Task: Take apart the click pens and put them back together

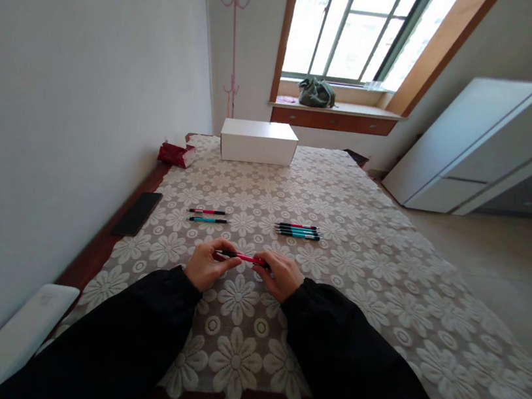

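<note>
Two hands on one red pen point(246, 258): left hand point(205, 263) fingers pinching its dark end, right hand point(280, 274) fingers pinching the other end, pen level between fingertips, just above lace tablecloth point(362, 253). Beyond left fingers: two loose pens point(207, 216). Beyond right fingers: pen cluster point(298, 231). Farther off: white box point(258, 141).

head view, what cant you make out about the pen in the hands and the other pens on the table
- Head view: both ends of the red pen are covered by the fingers of the left hand and right hand, so its tip and cap are hidden.
- Head view: the group of pens lies packed together and small; their exact count is unclear.
- Head view: markings on the two pens are too small to read.
</note>
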`<action>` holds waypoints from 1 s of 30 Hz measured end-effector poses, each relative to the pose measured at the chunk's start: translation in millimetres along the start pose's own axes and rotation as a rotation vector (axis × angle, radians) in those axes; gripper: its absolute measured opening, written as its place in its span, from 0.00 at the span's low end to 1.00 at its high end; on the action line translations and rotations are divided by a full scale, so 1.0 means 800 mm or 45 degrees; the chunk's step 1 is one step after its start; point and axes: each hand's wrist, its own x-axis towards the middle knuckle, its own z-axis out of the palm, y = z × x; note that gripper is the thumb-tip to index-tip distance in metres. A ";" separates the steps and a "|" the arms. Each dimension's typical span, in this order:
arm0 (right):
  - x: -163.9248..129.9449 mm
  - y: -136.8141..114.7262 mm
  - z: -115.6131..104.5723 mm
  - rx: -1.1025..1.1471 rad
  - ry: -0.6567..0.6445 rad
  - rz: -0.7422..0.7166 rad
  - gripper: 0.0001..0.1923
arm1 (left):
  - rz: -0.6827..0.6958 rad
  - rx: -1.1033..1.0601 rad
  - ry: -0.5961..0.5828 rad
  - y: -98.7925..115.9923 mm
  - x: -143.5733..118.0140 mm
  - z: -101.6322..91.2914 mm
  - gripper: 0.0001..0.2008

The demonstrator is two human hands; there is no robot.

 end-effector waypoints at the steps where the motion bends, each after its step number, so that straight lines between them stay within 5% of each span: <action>1: 0.000 0.001 -0.001 -0.032 0.011 -0.017 0.08 | 0.050 0.063 -0.009 0.000 -0.001 0.000 0.11; 6: 0.002 0.006 -0.008 -0.207 0.068 -0.027 0.12 | 0.283 0.361 0.015 -0.003 -0.002 -0.004 0.07; 11: 0.001 0.001 -0.008 -0.309 -0.069 -0.130 0.13 | 0.406 0.551 -0.051 -0.008 -0.003 -0.007 0.09; 21: -0.006 0.001 0.002 -0.213 -0.246 -0.064 0.14 | 0.443 0.740 -0.232 0.002 -0.004 -0.012 0.09; 26: -0.002 0.001 0.000 -0.089 -0.192 -0.134 0.14 | 0.358 0.754 -0.260 0.007 -0.006 -0.011 0.23; 30: -0.002 0.003 0.000 -0.128 -0.196 -0.074 0.13 | 0.369 0.690 -0.204 0.004 -0.005 -0.009 0.12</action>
